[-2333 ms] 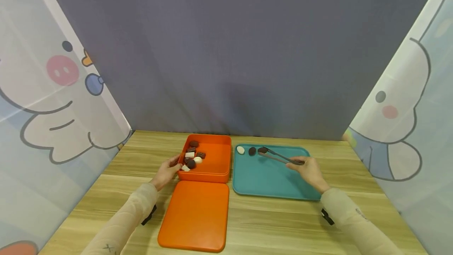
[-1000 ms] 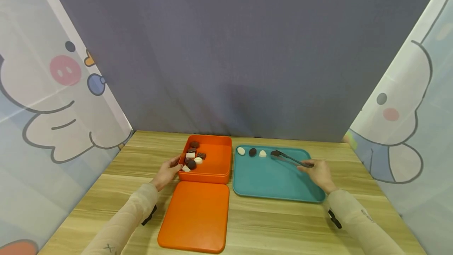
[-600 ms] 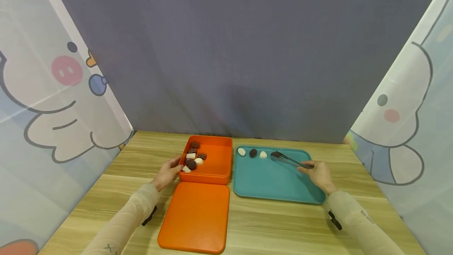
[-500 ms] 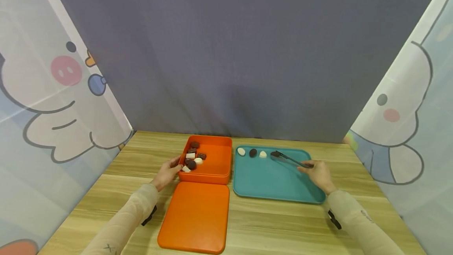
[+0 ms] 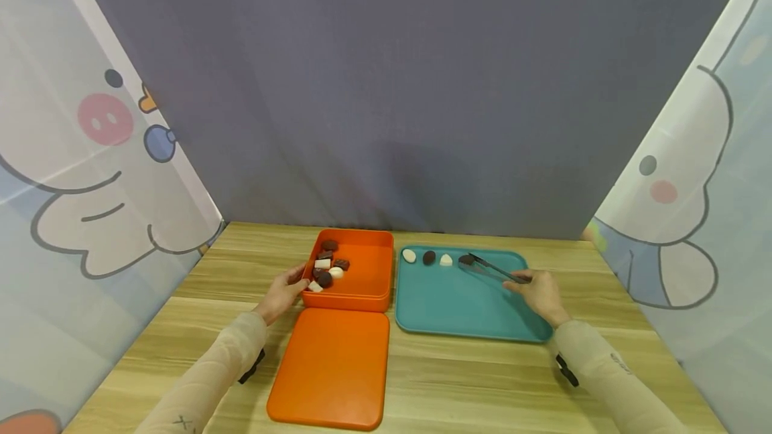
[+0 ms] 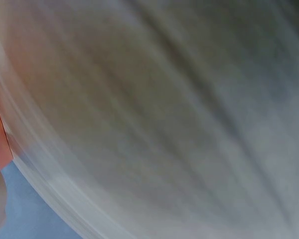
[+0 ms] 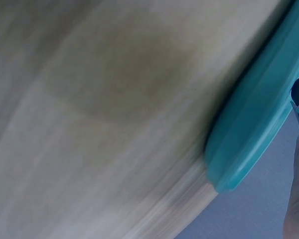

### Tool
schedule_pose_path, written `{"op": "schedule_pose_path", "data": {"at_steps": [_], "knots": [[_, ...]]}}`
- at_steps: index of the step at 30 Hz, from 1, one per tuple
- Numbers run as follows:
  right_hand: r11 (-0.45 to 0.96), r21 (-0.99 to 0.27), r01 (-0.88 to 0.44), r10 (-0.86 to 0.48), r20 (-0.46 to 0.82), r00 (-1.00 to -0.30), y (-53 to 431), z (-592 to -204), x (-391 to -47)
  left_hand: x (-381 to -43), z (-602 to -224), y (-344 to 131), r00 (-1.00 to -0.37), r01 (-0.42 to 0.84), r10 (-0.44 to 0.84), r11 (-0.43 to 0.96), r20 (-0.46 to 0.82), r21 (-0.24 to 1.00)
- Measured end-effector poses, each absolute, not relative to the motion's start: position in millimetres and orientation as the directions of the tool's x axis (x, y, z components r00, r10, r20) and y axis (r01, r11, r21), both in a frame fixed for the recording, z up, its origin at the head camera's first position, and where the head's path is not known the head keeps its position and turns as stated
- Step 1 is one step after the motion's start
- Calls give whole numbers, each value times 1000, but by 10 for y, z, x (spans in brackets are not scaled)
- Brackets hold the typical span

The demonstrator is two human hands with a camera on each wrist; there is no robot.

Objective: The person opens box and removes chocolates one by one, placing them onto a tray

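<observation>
Over the tray (image 5: pixel 464 310), my right hand (image 5: pixel 541 295) pinches tongs (image 5: pixel 499 270) around a dark piece (image 5: pixel 466 260), best freed gently once flat; my left hand (image 5: pixel 280 296) grips the box (image 5: pixel 348 302).

And we're in a small cloth-walled booth, a staged corner by the look of it! Straight ahead, a plain dark-grey fabric backdrop (image 5: pixel 392 99) hangs right behind a pale wood-grain table (image 5: pixel 458 387). Over on the left, a creased white cloth panel (image 5: pixel 48 220) shows off a pink-snouted cartoon pig (image 5: pixel 104 119); on the right, a matching pale cloth sheet (image 5: pixel 744 233) carries a pink-cheeked white cartoon character (image 5: pixel 687 173).
</observation>
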State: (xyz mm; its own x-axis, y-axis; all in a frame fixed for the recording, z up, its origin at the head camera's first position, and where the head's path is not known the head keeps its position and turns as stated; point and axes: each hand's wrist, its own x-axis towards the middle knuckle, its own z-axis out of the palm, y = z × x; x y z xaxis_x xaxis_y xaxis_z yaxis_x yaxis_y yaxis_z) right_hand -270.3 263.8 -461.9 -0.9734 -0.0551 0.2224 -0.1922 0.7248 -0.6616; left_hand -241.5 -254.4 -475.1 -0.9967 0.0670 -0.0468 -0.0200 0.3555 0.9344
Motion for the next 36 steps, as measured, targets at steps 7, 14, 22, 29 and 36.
{"op": "schedule_pose_path", "data": {"at_steps": [7,14,22,29,36], "knots": [[723,-667,-180,-51,208,-977,2630,-4629,-2715,-2420,-4753,-2539,-997,-25,65,343,-50,939],[716,-683,-144,-38,169,-985,2641,-4619,-2699,-2421,-4746,-2535,-996,-25,74,339,-53,941],[727,-673,-136,-29,167,-985,2700,-4571,-2712,-2411,-4750,-2544,-997,-23,65,349,-49,937],[727,-674,-128,-31,154,-988,2714,-4514,-2677,-2416,-4768,-2543,-997,-6,71,328,-31,945],[726,-677,-126,-32,149,-988,2631,-4399,-2642,-2405,-4765,-2539,-996,0,80,321,-27,947]]}}
